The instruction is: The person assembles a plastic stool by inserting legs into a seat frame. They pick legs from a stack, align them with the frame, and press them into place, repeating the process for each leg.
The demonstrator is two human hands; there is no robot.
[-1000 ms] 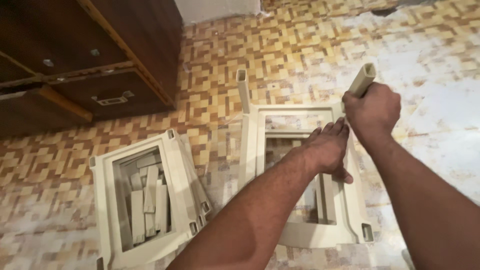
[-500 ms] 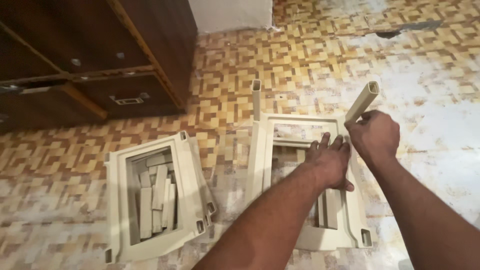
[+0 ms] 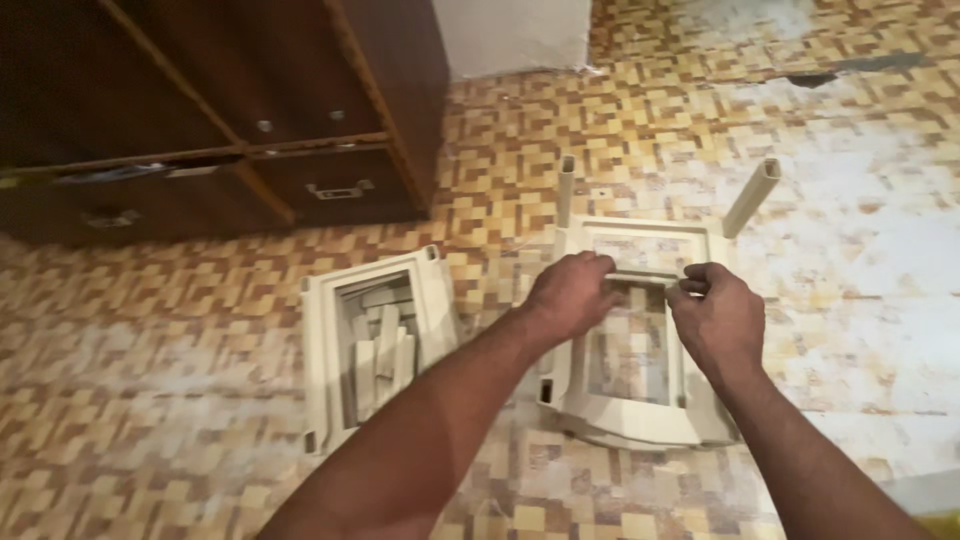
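Looking down, we see the left hand (image 3: 568,296) and right hand (image 3: 718,318) both gripping a cream crossbar (image 3: 645,276) inside an upturned cream plastic stool frame (image 3: 628,410), two of whose legs (image 3: 751,198) point up from its far corners. Just left of it lies a second cream frame (image 3: 322,352) holding loose cream slats (image 3: 380,345). Both rest on a worn yellow-and-brown patterned floor (image 3: 150,400), with a dark wooden cabinet (image 3: 300,110) at upper left.

matt cream plastic frame (image 3: 640,395), seemingly wooden cabinet (image 3: 200,120)

Home rm: patterned vinyl floor (image 3: 200,400) (worn), dark wood cabinet (image 3: 200,110) w/ drawers.
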